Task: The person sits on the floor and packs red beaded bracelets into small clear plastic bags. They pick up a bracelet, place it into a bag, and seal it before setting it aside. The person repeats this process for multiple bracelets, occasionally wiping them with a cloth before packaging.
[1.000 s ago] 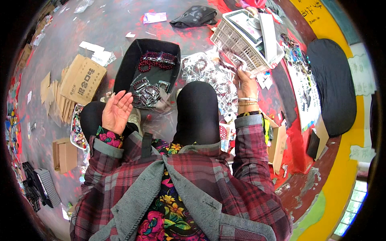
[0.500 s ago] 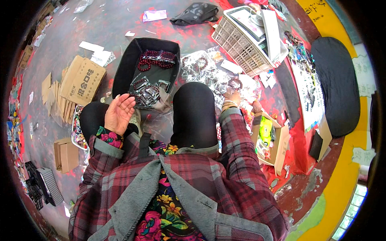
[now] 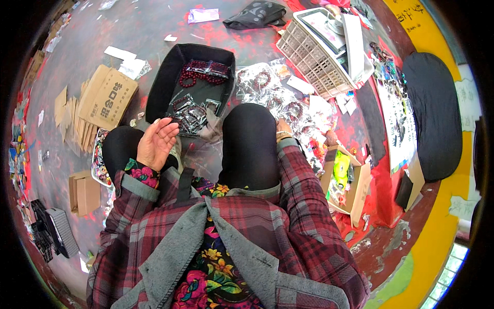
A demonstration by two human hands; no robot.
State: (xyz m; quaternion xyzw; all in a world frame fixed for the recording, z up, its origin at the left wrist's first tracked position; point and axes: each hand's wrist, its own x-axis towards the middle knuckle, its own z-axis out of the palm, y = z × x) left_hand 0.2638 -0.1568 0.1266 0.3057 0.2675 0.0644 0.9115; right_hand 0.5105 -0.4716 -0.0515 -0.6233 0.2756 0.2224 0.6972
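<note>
My left hand point(image 3: 156, 142) is raised palm up above my left knee, its fingers loosely bent and apart, with nothing in it. Just beyond it stands a black fabric bin point(image 3: 154, 98). Dark red bead bracelets point(image 3: 208, 71) lie at the bin's far end, and small clear packets point(image 3: 190, 114) of dark beads at its near end. To the right spreads a pile of clear plastic packets point(image 3: 260, 92), several with bead bracelets inside. My right hand point(image 3: 282, 126) is at the pile's near edge, against my right knee point(image 3: 250, 144). The knee hides most of its fingers.
A cream plastic crate point(image 3: 311, 56) full of odds and ends stands at the far right. Near my right forearm sits an open carton point(image 3: 355, 198) with a bright green item. Flattened cardboard and a brown carton point(image 3: 110, 98) lean at left, near a small open box point(image 3: 85, 193).
My right hand has drawn back left from the packets toward my right knee, which now covers its fingers. My left hand stays palm up, and the view has shifted slightly.
</note>
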